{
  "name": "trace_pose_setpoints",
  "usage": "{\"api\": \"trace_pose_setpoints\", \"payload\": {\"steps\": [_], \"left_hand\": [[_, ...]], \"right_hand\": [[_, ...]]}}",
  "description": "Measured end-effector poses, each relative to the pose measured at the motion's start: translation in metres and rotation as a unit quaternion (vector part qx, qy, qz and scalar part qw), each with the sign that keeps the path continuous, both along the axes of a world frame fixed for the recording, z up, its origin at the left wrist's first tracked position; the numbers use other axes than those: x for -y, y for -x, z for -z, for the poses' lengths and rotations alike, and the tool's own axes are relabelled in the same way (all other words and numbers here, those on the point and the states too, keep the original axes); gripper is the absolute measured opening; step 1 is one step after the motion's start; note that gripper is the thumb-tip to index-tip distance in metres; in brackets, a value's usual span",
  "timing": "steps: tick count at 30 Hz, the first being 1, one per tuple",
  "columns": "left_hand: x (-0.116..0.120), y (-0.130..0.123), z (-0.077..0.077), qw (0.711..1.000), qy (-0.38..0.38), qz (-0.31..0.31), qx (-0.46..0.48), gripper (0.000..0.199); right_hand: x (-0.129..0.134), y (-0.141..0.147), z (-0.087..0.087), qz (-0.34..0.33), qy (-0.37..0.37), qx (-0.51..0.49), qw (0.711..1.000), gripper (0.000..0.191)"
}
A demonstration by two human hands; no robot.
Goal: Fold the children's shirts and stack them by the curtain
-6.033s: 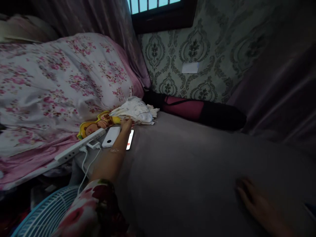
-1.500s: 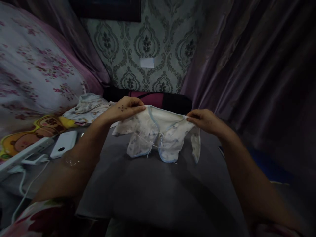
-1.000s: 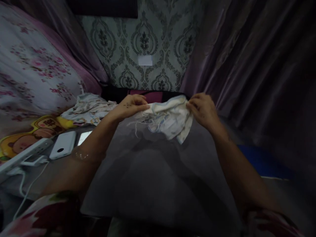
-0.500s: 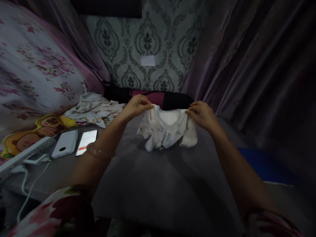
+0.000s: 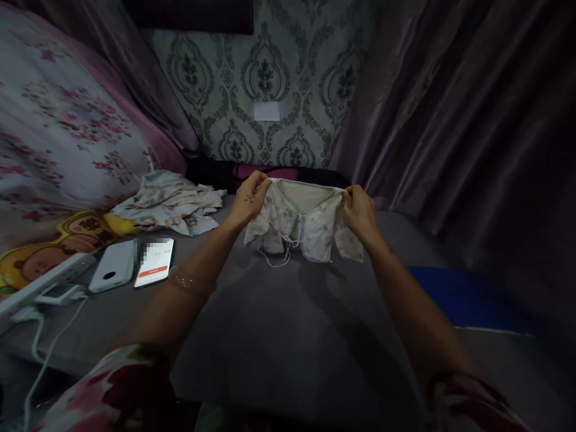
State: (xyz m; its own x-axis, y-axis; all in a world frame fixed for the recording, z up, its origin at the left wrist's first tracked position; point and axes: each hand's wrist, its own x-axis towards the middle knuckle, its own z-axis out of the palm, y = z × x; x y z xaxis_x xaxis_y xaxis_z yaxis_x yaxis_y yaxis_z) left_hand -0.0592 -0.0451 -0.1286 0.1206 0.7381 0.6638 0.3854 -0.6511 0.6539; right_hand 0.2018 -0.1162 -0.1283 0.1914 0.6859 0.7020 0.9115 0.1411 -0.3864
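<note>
A small white baby shirt [image 5: 317,231] with a faint print, blue edging and tie strings hangs stretched between my two hands over the grey bed surface [image 5: 279,324]. My left hand [image 5: 250,197] pinches one shoulder of it, my right hand [image 5: 360,209] the other. The neckline is pulled nearly straight, and the sleeves and front panels dangle below. Its strings [image 5: 279,263] droop toward the surface. To the left of my left hand lies a heap of printed baby clothes [image 5: 173,201].
At left are a lit phone [image 5: 154,265], a white power bank [image 5: 112,267], a power strip [image 5: 54,277] with plugged cables and a yellow cartoon cushion [image 5: 54,249]. A blue flat item [image 5: 468,300] lies right. Patterned wall [image 5: 265,72] and curtains enclose the bed.
Both hands have pulled the shirt's shoulders apart and tautened the neckline. The shirt's front has dropped open, so its panels and strings now hang visibly.
</note>
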Motion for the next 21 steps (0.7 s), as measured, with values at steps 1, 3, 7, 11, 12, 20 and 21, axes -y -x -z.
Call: {"api": "trace_pose_setpoints", "payload": {"steps": [1, 3, 7, 11, 12, 20, 21], "left_hand": [[0.002, -0.002, 0.001, 1.000, -0.012, -0.011, -0.004, 0.016], [0.008, -0.004, 0.000, 0.998, -0.040, -0.033, -0.017, 0.016], [0.027, -0.001, -0.004, 0.988, -0.112, -0.097, -0.044, 0.017], [0.060, 0.014, -0.014, 0.969, -0.193, -0.134, -0.077, 0.018], [0.069, 0.020, -0.017, 0.962, -0.214, -0.144, -0.085, 0.018], [0.150, 0.058, -0.063, 0.936, -0.277, -0.185, -0.114, 0.016], [0.155, 0.061, -0.069, 0.943, -0.253, -0.182, -0.116, 0.016]], "right_hand": [[-0.001, 0.001, 0.002, 0.002, -0.008, -0.006, 1.000, 0.016], [0.000, 0.004, 0.006, 0.004, -0.028, -0.013, 1.000, 0.017], [0.015, 0.008, 0.009, -0.001, -0.055, 0.001, 0.998, 0.021], [0.049, 0.012, 0.001, -0.001, -0.078, 0.044, 0.996, 0.023], [0.061, 0.013, -0.003, -0.005, -0.085, 0.059, 0.995, 0.023], [0.148, 0.019, -0.064, -0.115, -0.053, 0.042, 0.991, 0.017], [0.152, 0.019, -0.072, -0.132, -0.027, 0.017, 0.991, 0.018]]}}
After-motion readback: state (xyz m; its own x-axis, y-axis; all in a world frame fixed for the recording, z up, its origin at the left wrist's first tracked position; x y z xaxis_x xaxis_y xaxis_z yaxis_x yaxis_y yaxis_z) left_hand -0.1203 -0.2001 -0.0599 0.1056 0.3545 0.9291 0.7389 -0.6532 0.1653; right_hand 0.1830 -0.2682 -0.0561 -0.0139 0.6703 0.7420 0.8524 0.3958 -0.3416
